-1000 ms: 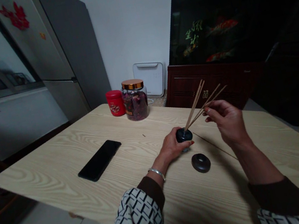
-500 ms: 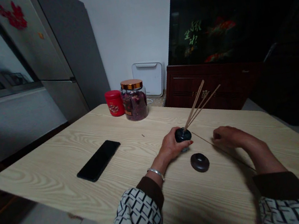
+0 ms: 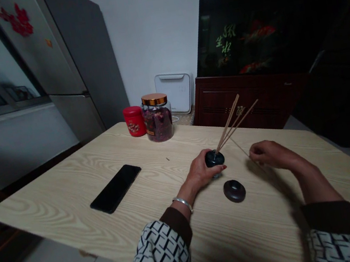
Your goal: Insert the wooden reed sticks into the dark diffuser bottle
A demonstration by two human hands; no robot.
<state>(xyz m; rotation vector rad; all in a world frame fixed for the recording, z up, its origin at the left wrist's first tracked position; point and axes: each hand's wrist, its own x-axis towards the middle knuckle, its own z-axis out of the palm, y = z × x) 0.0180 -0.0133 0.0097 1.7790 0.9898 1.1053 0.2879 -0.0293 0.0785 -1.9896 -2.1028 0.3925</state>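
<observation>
My left hand point(image 3: 202, 171) grips a small dark round holder point(image 3: 214, 158) on the light wood-grain table point(image 3: 50, 193). Thin wooden sticks point(image 3: 233, 123) stand tilted up and to the right out of the holder. To the right, my right hand point(image 3: 267, 154) hovers just above the tabletop, its fingertips pinched around a loose thin stick point(image 3: 241, 148). A dark ring-shaped disc point(image 3: 234, 191) lies on the table just below the holder, touching neither hand.
A black smartphone point(image 3: 115, 189) lies face down or dark on the table's left. A red tin point(image 3: 134, 121) and a copper-lidded glass jar point(image 3: 158, 122) of dried flowers stand at the far edge. Behind are a dark wooden cabinet point(image 3: 240, 101) and a refrigerator point(image 3: 81, 61).
My right hand has moved slightly up and back across the table, and the loose thin stick now lies at a steeper angle under its fingers. My left hand and the holder stay nearly still.
</observation>
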